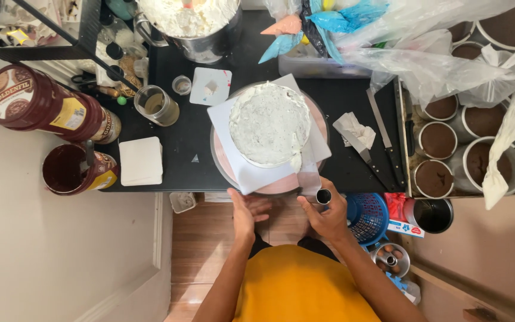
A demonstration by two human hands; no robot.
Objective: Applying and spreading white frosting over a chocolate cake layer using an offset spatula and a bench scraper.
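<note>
Because the white-frosted cake (269,124) is set on a white square board (251,173) on top of a pink turntable (225,162), at the near edge of the black desk (180,146), its side can be reached from where the person stands. A flat scraper (309,173) is held upright against the cake's near right side by the right hand (328,214), whose grip is closed around the tool's round handle, so that the blade is kept against the frosting. The left hand (245,211) is laid with fingers spread at the turntable's near rim, touching or just beside it (which of the two cannot be told), a placement suited to turning the stand. A large pot of white cream (189,21) and several filled piping bags (305,27) are kept at the far side of the desk. Knives (382,146) and a crumpled paper (356,128) are laid to the right of the cake, a glass jar (156,105) to its left, and a stack of white squares (141,161) nearer the left edge. Round dark cakes in tins (438,140) are kept on a tray at the right.
</note>
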